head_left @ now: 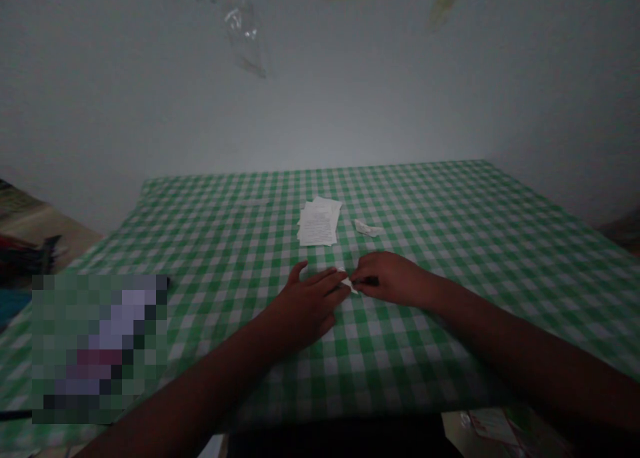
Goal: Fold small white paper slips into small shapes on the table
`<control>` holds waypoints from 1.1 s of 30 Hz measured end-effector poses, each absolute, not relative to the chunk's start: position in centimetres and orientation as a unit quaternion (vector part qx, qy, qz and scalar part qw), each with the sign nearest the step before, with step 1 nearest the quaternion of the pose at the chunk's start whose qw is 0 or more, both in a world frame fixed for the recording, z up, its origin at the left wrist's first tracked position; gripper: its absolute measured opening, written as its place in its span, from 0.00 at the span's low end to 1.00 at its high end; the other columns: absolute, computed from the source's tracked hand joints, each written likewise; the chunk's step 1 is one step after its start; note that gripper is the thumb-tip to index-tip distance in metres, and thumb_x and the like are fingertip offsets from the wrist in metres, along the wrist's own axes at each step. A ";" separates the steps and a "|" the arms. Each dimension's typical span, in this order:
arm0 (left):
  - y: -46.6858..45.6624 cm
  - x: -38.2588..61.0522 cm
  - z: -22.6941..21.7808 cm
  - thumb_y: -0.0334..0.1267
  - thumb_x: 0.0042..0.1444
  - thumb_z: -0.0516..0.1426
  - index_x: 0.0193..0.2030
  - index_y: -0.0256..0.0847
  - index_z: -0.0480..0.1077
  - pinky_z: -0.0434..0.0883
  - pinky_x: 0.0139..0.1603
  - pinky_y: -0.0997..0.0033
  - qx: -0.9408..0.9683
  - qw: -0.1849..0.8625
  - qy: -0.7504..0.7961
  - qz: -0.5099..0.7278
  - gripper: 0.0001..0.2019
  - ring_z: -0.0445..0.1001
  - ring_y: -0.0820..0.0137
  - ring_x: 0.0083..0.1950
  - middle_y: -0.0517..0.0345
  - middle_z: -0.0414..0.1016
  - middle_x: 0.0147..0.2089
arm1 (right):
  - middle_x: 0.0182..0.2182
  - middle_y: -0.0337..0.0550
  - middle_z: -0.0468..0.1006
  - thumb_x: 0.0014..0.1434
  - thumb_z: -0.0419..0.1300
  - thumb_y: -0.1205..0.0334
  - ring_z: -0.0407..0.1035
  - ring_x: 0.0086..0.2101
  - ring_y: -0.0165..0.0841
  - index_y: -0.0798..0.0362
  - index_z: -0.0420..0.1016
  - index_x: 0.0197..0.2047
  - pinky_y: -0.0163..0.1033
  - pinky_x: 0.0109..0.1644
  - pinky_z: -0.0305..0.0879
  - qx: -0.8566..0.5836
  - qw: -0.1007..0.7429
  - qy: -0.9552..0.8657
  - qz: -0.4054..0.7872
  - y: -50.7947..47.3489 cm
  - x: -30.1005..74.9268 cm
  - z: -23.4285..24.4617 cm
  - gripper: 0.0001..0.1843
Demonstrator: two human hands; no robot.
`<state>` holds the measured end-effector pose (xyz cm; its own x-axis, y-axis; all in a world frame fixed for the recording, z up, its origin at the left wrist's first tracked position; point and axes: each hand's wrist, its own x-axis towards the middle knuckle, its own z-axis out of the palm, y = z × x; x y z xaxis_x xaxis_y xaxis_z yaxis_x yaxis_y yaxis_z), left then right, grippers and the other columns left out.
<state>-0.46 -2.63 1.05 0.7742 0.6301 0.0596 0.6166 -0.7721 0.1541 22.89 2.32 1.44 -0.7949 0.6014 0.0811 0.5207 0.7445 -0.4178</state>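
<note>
A small piece of white paper point(349, 284) lies on the checked cloth between my hands, mostly covered by fingers. My left hand point(311, 303) rests flat over its left part, fingers stretched and spread, thumb out to the side. At the paper's right edge, my right hand point(389, 278) is closed in a pinch on it. Just beyond the hands is a loose stack of printed paper sheets point(318, 225), slightly fanned. To the right of that stack lies a narrow folded strip of paper point(367, 229).
A green-and-white checked tablecloth point(450, 218) covers the table, which stands against a pale wall point(350, 111). A pixelated object point(107, 345) lies at the left front of the table. Near the back left is a faint pale strip point(254, 202).
</note>
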 end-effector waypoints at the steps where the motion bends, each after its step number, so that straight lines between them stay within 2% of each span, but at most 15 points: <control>1: -2.6 -0.5 1.0 0.30 0.59 0.53 0.64 0.46 0.58 0.41 0.69 0.40 0.940 0.062 0.330 0.053 0.26 0.57 0.59 0.69 0.51 0.59 0.69 | 0.31 0.43 0.76 0.63 0.57 0.64 0.70 0.35 0.33 0.53 0.80 0.40 0.37 0.39 0.61 -0.308 0.103 -0.928 0.181 2.2 22.8 1.4 0.09; 10: -2.7 -0.6 0.9 0.30 0.58 0.52 0.66 0.44 0.56 0.47 0.67 0.38 0.941 0.085 0.324 0.049 0.28 0.55 0.57 0.70 0.49 0.57 0.71 | 0.32 0.44 0.78 0.63 0.58 0.64 0.71 0.35 0.35 0.54 0.80 0.39 0.37 0.39 0.61 -0.343 0.083 -0.922 0.158 1.8 22.1 1.7 0.09; 21: -2.8 -0.6 1.0 0.29 0.56 0.52 0.67 0.49 0.56 0.45 0.67 0.36 0.935 0.096 0.338 0.048 0.31 0.54 0.57 0.71 0.52 0.55 0.71 | 0.30 0.42 0.75 0.59 0.61 0.66 0.70 0.33 0.33 0.54 0.79 0.36 0.36 0.37 0.61 -0.329 0.085 -0.922 0.185 1.9 22.4 1.6 0.05; 33: -2.8 -0.7 1.3 0.29 0.55 0.52 0.65 0.47 0.58 0.47 0.67 0.40 0.936 0.103 0.331 0.055 0.30 0.54 0.57 0.71 0.51 0.56 0.71 | 0.30 0.42 0.76 0.60 0.60 0.65 0.71 0.33 0.33 0.54 0.80 0.37 0.37 0.36 0.61 -0.337 0.092 -0.916 0.196 1.9 22.4 1.7 0.07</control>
